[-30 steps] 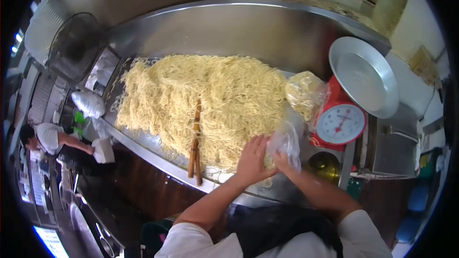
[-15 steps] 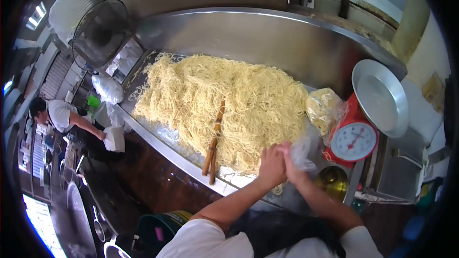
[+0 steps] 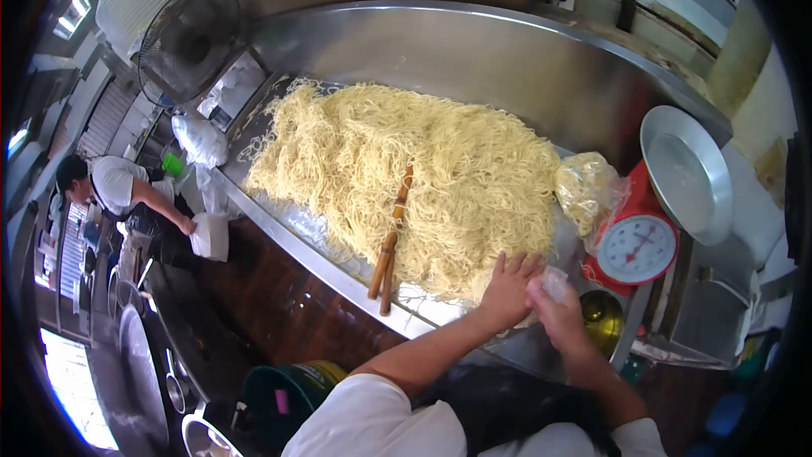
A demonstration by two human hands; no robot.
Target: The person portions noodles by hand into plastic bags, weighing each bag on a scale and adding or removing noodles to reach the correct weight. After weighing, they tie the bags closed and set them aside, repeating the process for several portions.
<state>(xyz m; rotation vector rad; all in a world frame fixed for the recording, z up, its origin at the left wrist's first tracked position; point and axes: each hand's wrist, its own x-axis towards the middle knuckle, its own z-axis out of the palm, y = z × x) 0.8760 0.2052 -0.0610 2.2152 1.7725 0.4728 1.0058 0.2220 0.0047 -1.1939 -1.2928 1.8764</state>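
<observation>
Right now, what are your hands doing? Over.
Left hand flat on yellow noodle pile. Right hand gripping crumpled clear plastic bag. Wooden sticks lie nearby.

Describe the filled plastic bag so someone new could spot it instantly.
Start at the big yellow noodle heap on the long steel table. At the heap's right end, against the red dial scale, sits a clear plastic bag stuffed with noodles. It is the only bagged, rounded bundle; the other noodles lie loose.

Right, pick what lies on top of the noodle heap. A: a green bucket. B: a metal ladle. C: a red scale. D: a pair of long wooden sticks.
D: the wooden sticks lie side by side across the near part of the noodle heap.
</observation>
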